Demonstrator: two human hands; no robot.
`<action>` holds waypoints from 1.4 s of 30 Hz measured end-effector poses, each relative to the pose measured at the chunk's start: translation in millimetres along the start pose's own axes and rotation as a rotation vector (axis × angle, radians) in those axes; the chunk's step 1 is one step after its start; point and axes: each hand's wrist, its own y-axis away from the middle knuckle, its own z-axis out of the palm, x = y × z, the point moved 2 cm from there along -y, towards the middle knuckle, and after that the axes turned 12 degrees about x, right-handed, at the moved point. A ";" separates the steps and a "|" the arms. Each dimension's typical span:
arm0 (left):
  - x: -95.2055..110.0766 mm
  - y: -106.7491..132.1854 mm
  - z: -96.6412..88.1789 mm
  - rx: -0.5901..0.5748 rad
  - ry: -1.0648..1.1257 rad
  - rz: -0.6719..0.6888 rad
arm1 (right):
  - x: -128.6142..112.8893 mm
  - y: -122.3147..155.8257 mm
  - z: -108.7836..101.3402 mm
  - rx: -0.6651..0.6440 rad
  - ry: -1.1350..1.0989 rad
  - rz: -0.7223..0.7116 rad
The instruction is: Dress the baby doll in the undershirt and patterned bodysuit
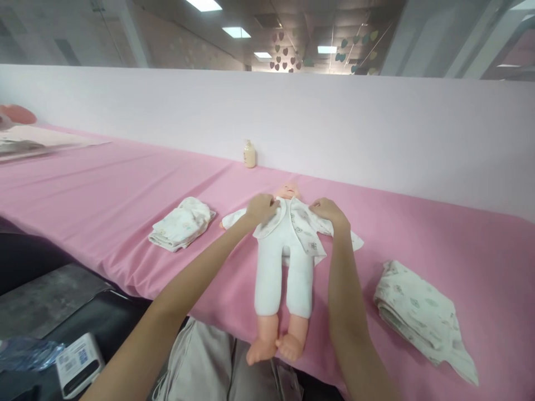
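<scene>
A baby doll lies on its back on the pink-covered table, head toward the wall and bare feet at the near edge. Its body and legs are white. Over its torso is a white printed baby jacket, hanging unfastened at the front, with the sleeves spread out to both sides. My left hand has its fingers closed on the jacket at the shoulder on the left. At the opposite shoulder, my right hand pinches the jacket's fabric. The fingertips of both hands are partly hidden.
Folded printed cloths lie on either side, one on the left and one on the right. A pump bottle stands by the white wall. At lower left are a plastic bottle and a white box.
</scene>
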 end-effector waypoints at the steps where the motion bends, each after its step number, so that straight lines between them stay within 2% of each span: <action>1: -3.5 11.6 -2.4 -0.019 -0.009 -0.020 | -1.6 0.0 2.3 -0.007 -0.006 -0.014; 5: -16.5 57.9 -18.8 -0.095 0.054 0.055 | -18.1 3.2 6.1 -0.024 -0.075 -0.055; 9: -33.5 92.6 -27.8 -0.216 0.251 0.095 | -38.3 9.4 10.8 -0.265 -0.204 -0.054; 12: -40.9 104.8 -23.0 -0.267 0.341 0.143 | -48.2 12.3 15.0 -0.379 -0.098 -0.098; 15: -39.6 105.8 -20.5 -0.182 0.284 0.178 | -52.5 11.9 18.2 -0.375 -0.016 -0.134; 17: -32.1 105.1 -25.8 -0.145 0.307 0.217 | -54.2 10.3 19.1 -0.326 -0.071 -0.163; 20: -14.5 104.5 -39.2 -0.230 0.485 0.286 | -56.6 8.5 18.2 -0.210 -0.232 -0.234; 21: -8.5 102.6 -42.5 -0.262 0.526 0.318 | -57.3 9.0 18.3 -0.220 -0.281 -0.235; 23: 0.0 92.5 -43.2 -0.248 0.530 0.354 | -58.6 12.1 19.9 -0.361 -0.359 -0.188; 24: 1.9 83.4 -40.0 -0.193 0.505 0.340 | -59.4 14.3 20.8 -0.456 -0.389 -0.157; 26: 0.2 58.5 -26.7 -0.021 0.440 0.206 | -60.5 17.1 22.3 -0.575 -0.432 -0.117; 28: -5.1 30.2 -7.3 0.110 0.368 0.000 | -59.9 14.1 24.5 -0.500 -0.466 -0.110; 30: -7.6 5.2 14.0 0.091 0.305 -0.182 | -55.7 5.1 29.6 -0.272 -0.471 -0.075; 32: -4.1 -12.0 30.8 0.045 0.262 -0.277 | -49.8 -5.7 38.2 -0.023 -0.411 -0.037; 34: 4.9 -20.1 41.5 0.048 0.264 -0.275 | -45.1 -15.0 48.8 0.155 -0.281 -0.030; 36: 15.1 -20.9 48.0 0.086 0.300 -0.201 | -42.8 -21.4 59.0 0.244 -0.162 -0.037; 39: 21.6 -14.9 54.2 0.127 0.350 -0.109 | -41.4 -25.3 70.0 0.261 -0.100 -0.007; 42: 17.6 -8.3 57.2 0.139 0.367 -0.055 | -40.2 -25.0 76.1 0.242 -0.098 0.008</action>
